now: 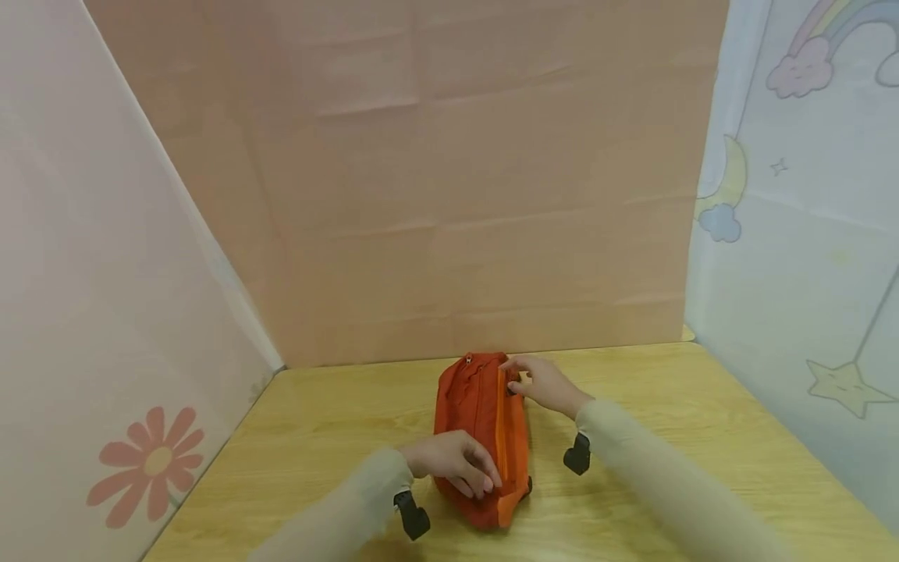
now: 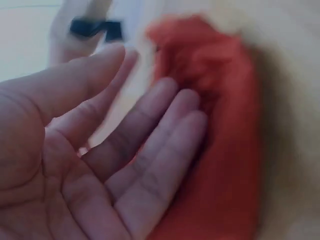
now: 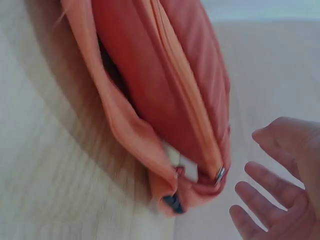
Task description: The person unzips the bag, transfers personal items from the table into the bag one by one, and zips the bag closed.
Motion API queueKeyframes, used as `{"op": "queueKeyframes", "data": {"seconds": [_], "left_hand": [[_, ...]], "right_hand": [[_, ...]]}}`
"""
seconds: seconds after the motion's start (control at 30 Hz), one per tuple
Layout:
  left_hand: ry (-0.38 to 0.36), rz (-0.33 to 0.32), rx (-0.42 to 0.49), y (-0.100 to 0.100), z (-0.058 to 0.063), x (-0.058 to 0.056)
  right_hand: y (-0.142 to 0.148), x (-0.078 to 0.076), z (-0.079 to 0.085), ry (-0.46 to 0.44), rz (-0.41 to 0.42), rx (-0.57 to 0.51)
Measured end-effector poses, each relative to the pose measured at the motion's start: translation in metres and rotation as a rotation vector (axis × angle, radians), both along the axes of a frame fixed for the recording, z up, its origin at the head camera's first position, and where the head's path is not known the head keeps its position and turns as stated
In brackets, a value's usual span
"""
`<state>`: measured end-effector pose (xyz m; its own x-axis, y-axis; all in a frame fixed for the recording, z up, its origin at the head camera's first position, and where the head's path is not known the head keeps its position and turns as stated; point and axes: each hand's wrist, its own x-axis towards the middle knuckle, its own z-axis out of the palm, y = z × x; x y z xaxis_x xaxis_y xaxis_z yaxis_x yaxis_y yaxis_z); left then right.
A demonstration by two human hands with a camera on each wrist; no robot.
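Observation:
A red-orange fabric bag [image 1: 460, 414] lies lengthwise on the table, with an orange zipper strip along its right part. At its near end is my left hand [image 1: 456, 464], fingers slightly bent over the bag. In the left wrist view this left hand [image 2: 120, 165] has its fingers extended against the red cloth, pinching nothing. My right hand [image 1: 548, 386] hovers by the far end, and the right wrist view shows its fingers [image 3: 270, 185] spread and apart from the bag. A metal zipper pull [image 3: 220, 175] and a black buckle [image 3: 174, 204] sit at that end.
The wood-grain table [image 1: 337, 421] extends around the bag. A tan sheet [image 1: 435, 195] hangs behind it. Printed sheets stand at the left [image 1: 84, 273] and right [image 1: 794, 273]. Black devices [image 1: 577, 455] are strapped at both wrists.

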<state>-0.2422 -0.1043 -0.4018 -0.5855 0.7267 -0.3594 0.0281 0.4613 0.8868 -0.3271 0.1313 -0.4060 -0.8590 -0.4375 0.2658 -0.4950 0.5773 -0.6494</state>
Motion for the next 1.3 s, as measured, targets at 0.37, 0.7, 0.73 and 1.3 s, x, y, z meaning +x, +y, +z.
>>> {"op": "queueKeyframes", "data": {"seconds": [0.37, 0.7, 0.73, 1.3], "left_hand": [[0.611, 0.265, -0.194, -0.019, 0.038, -0.043], [1.103, -0.183, -0.756, -0.025, 0.003, -0.068], [1.078, -0.191, -0.769, -0.026, 0.000, -0.069], [0.938, -0.084, -0.803, -0.011, 0.007, -0.028]], "right_hand": [[-0.024, 0.060, 0.011, 0.115, 0.163, 0.220], [-0.040, 0.099, 0.000, 0.028, 0.473, 0.588], [-0.040, 0.100, -0.001, 0.031, 0.484, 0.624], [0.011, 0.059, 0.025, -0.278, 0.211, 0.674]]}}
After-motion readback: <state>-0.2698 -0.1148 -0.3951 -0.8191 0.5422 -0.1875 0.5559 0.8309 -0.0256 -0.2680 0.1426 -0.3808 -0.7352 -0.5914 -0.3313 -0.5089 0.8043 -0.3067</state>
